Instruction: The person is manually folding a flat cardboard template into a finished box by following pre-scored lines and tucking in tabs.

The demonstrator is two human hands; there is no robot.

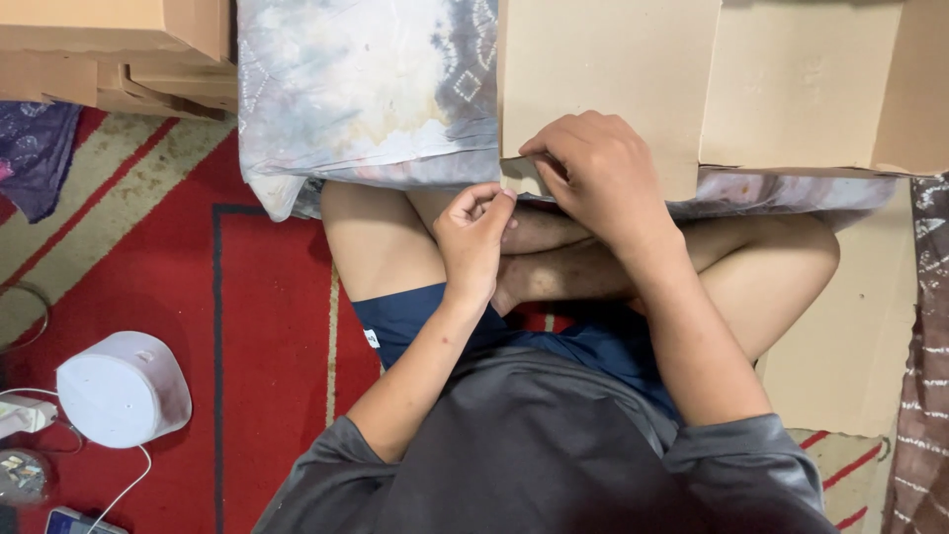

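I sit cross-legged on a red rug. A flat brown cardboard sheet (613,59) lies on a tie-dyed pillow (366,89) in front of my legs. My right hand (598,178) curls over the cardboard's near edge and grips it. My left hand (474,232) sits just beside it, fingers pinched at the same edge, seemingly on a small corner or strip of the cardboard; what it pinches is too small to tell.
More cardboard boxes (119,49) are stacked at the top left. A white round device (124,389) with a cable sits on the rug (267,326) at the left. Another cardboard sheet (850,346) lies on the floor at the right, beside patterned cloth (924,396).
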